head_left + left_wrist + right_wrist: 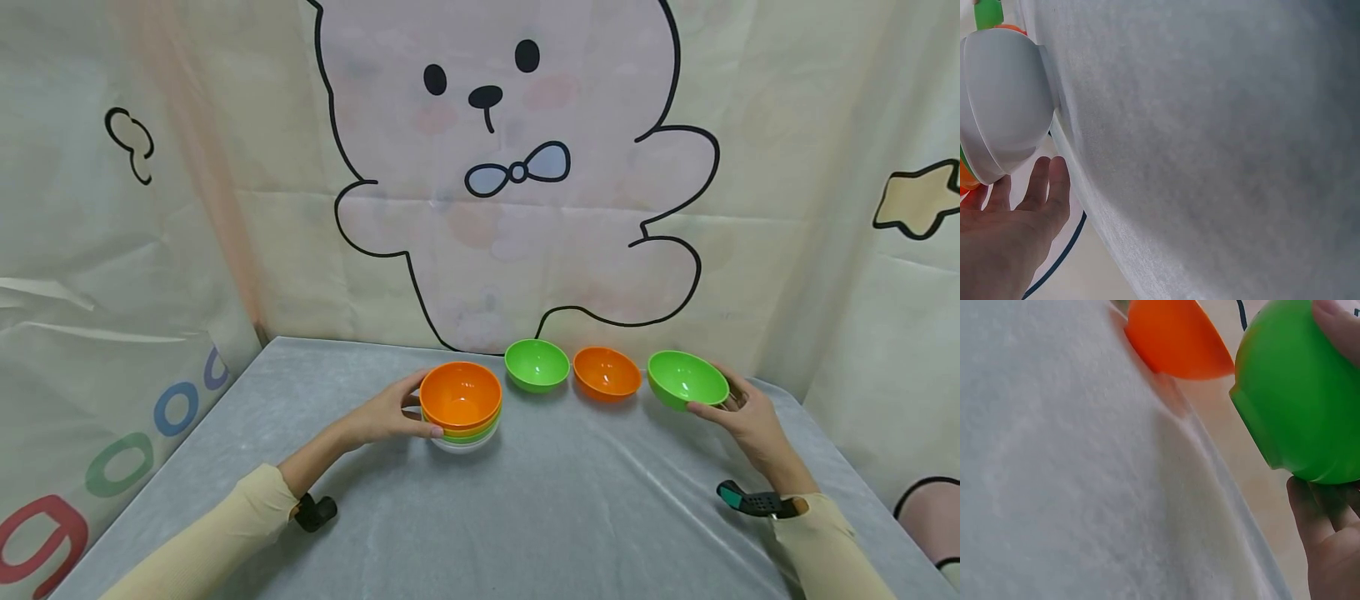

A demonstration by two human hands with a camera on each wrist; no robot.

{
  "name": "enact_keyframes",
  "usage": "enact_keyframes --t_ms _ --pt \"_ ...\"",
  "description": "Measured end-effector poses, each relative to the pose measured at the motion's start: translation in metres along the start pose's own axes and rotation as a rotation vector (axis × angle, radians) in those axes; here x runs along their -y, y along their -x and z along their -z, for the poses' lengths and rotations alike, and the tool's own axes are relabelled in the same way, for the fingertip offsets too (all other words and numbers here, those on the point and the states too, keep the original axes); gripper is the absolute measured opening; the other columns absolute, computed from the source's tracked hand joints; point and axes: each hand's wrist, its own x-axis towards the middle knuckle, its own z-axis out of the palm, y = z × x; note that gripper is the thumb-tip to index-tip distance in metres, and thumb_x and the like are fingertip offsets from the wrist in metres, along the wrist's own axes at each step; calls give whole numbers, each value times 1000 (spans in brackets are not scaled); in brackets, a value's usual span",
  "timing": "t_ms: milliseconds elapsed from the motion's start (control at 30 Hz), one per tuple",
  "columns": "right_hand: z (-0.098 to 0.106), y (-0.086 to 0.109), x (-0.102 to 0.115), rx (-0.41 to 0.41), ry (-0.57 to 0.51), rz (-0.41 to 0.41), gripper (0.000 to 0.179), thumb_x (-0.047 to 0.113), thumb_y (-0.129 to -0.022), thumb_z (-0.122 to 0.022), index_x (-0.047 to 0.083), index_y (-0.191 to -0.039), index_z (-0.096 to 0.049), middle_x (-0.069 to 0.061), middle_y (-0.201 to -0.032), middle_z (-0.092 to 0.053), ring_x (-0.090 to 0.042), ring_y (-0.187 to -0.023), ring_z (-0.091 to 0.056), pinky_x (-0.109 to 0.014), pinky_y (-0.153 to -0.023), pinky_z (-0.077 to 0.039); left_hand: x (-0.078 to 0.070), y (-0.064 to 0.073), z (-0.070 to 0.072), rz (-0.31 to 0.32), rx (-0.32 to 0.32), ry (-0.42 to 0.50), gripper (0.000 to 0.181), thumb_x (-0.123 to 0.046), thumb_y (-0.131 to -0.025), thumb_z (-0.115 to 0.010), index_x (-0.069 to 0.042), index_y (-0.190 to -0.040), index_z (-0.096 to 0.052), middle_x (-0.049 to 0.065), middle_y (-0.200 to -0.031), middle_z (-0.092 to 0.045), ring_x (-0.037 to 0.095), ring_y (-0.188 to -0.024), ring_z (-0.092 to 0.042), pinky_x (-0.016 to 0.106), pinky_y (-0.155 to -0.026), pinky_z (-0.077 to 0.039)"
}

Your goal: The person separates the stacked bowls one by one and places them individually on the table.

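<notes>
My left hand (pixel 392 412) grips the left side of a stack of nested bowls, thumb at the front and fingers behind. An orange bowl (pixel 461 397) tops the stack, with yellow and green rims under it and a white bowl (pixel 1010 94) at the bottom. On the right, my right hand (pixel 756 421) holds a green bowl (pixel 686 381) by its right side, thumb near the rim. In the right wrist view this green bowl (pixel 1300 394) is tilted, its base above the cloth, and fingertips (pixel 1300 490) press against its underside.
Between the hands, another green bowl (pixel 537 367) and an orange bowl (pixel 607 374) stand side by side near the table's back edge. A grey cloth covers the table (pixel 525 517). Behind it hangs a curtain (pixel 787 125) printed with a cartoon bear.
</notes>
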Motion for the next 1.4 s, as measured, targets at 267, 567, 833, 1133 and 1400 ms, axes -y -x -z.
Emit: enact_keyframes --t_ms 267,567,833,1133,1400 --pt "7 -5 -5 -13 221 -61 80 13 -94 -76 2 -158 -30 -17 -149 -33 -2 -126 -44 -11 -88 -47 1 0 0 -1 2 0 80 -23 -88 -82 -16 -155 -38 5 -150 -45 34 -132 -49 46 -104 -47" --pt "8 -16 -15 -8 285 -98 84 22 -94 -78 1 -159 -28 -26 -153 -31 -26 -131 -45 -9 -85 -46 0 -2 0 9 5 -9 81 -25 -89 -82 -16 -156 -37 5 -151 -44 35 -134 -47 46 -103 -47" --pt "7 -20 -20 19 315 -121 90 23 -93 -79 -4 -158 -23 -31 -156 -25 -46 -136 -33 -5 -86 -42 -1 -2 0 10 6 -5 82 -24 -88 -82 -16 -156 -37 5 -151 -44 35 -134 -47 46 -104 -47" --pt "10 -20 -21 79 337 -161 96 25 -93 -79 -4 -159 -16 -32 -159 -20 -47 -139 -28 -4 -85 -38 0 -2 0 8 6 -6 81 -23 -88 -82 -16 -156 -37 5 -151 -44 34 -134 -47 46 -104 -47" --pt "13 -21 -19 118 358 -148 95 22 -92 -79 -2 -160 -17 -31 -159 -23 -45 -139 -29 -4 -86 -35 0 0 0 5 2 -9 81 -22 -89 -82 -15 -155 -37 5 -150 -44 34 -134 -47 48 -105 -46"
